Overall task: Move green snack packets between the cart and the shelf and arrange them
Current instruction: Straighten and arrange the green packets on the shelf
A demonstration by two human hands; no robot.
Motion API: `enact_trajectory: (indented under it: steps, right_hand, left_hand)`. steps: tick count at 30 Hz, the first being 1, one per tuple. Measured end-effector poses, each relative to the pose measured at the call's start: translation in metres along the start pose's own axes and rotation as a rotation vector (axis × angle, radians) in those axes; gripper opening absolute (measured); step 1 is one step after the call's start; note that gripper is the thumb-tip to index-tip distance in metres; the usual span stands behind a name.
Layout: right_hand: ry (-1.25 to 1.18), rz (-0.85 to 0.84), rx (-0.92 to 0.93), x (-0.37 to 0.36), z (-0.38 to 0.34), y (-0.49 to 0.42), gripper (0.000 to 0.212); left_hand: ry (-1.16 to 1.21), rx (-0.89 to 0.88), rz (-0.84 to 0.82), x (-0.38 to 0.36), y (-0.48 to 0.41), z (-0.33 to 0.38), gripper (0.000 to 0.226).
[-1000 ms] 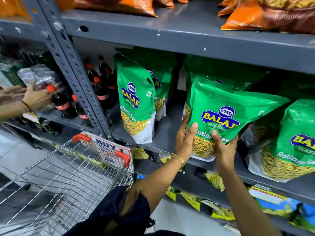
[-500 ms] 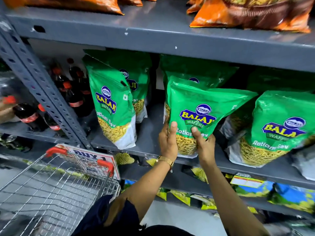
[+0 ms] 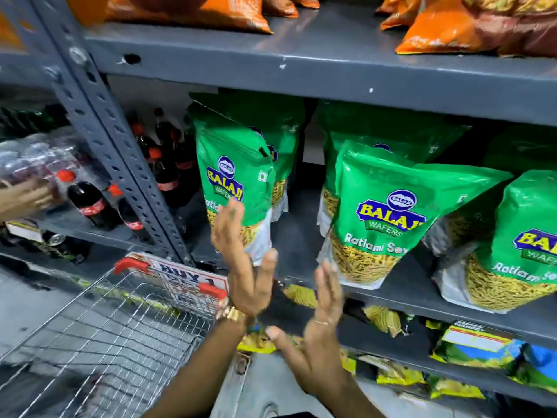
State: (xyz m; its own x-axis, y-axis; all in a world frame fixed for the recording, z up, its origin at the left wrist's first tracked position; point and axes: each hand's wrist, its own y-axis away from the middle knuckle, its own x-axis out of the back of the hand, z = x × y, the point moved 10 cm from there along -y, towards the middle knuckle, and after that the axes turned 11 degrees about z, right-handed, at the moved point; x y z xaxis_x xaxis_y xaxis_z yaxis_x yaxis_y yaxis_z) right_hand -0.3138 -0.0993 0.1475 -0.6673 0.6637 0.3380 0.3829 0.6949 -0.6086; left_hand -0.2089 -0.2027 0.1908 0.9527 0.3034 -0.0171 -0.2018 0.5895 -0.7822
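The grey metal shelf (image 3: 301, 260) serves as the reference. Far to its left, another person's hand (image 3: 27, 197) reaches among shrink-wrapped bottles, blurred. Cola bottles (image 3: 90, 206) with red caps stand left of the shelf's perforated upright (image 3: 120, 164). Below the shelf's left end sits the wire cart (image 3: 114, 327) with red handle caps, a "BUY 1" sign (image 3: 184, 276) behind it. On the shelf's left part a green Balaji Ratlami Sev packet (image 3: 235, 176) stands upright, another behind it. The left hand (image 3: 244, 267), wearing a gold watch, is open with fingers spread, raised in front of this packet's lower edge; contact cannot be told. The right hand (image 3: 316, 327), a ring on one finger, is likewise open and empty, below the shelf's front lip. Mid-shelf a second green packet (image 3: 388, 212) leans rightward, and a third packet (image 3: 518, 242) stands at the shelf's right. Orange snack bags (image 3: 437, 28) lie on the board above.
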Motion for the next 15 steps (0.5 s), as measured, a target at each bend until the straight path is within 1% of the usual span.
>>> enact_trajectory:
  steps: [1,3,5,7,8,10,12,14,15]
  right_hand:
    - [-0.054,-0.075,-0.080,-0.020,0.004,0.000,0.090]
    - [-0.109,-0.121,-0.244,-0.052,0.017,-0.007,0.095]
    - [-0.135,-0.084,-0.399,-0.076,0.030,-0.020,0.106]
    - [-0.196,-0.055,-0.535,-0.096,0.035,-0.035,0.119]
    - [-0.223,-0.040,-0.570,-0.104,0.032,-0.042,0.120]
    - [-0.260,-0.020,-0.591,-0.117,0.026,-0.053,0.112]
    - [-0.241,-0.030,-0.586,-0.128,0.023,-0.060,0.111]
    - [-0.190,-0.016,-0.581,-0.131,0.023,-0.066,0.116]
    - [-0.182,0.009,-0.588,-0.129,0.026,-0.070,0.118]
  left_hand:
    - [-0.021,0.038,0.056,0.010,-0.008,-0.014,0.070]
    - [-0.065,0.138,0.106,0.021,-0.020,-0.043,0.075]
    - [-0.095,0.209,0.067,0.018,-0.031,-0.074,0.076]
    - [-0.059,0.361,0.023,0.012,-0.040,-0.103,0.082]
    - [-0.016,0.464,0.019,0.009,-0.044,-0.112,0.085]
    - [0.077,0.666,0.034,0.002,-0.051,-0.136,0.082]
    - [0.212,0.820,0.013,-0.007,-0.054,-0.153,0.080]
    - [0.310,0.976,-0.084,-0.019,-0.043,-0.166,0.083]
    - [0.321,1.004,-0.132,-0.023,-0.035,-0.171,0.081]
